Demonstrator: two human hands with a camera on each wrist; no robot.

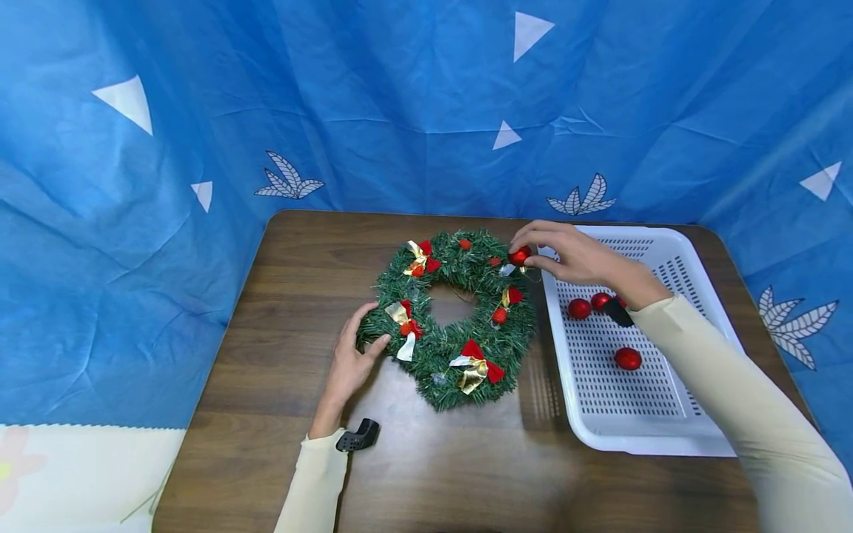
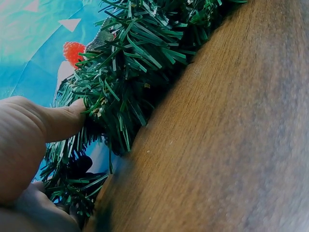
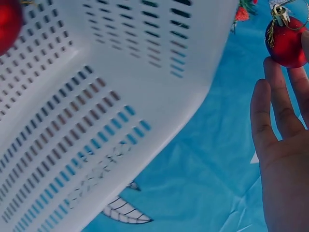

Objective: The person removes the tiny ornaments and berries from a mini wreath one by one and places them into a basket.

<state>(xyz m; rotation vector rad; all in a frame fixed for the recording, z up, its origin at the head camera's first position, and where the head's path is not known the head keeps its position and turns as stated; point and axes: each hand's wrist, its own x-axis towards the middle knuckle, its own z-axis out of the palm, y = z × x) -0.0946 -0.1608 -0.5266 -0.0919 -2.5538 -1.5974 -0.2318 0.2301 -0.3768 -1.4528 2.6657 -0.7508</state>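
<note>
Green and bushy, the wreath (image 1: 436, 352) lies on the table (image 1: 266, 311), just left of the white basket (image 1: 568, 400). Left hand (image 1: 353, 355) grips its left edge, thumb against the needles. Right hand (image 1: 576, 255) pinches a red ball (image 1: 520, 256) between thumb and fingers at the wreath's upper right edge; the hands are well apart. A cap and cord show on the ball in the right wrist view.

Bows (image 1: 476, 366) and berries (image 1: 500, 315) already sit around the ring. Hanging the balls looks barely begun: I make out none fixed to the wreath, and the held one seems not yet attached. Loose balls (image 1: 628, 359) remain in the basket, four in sight, one partly hidden behind the right wrist, presumably left to add.
</note>
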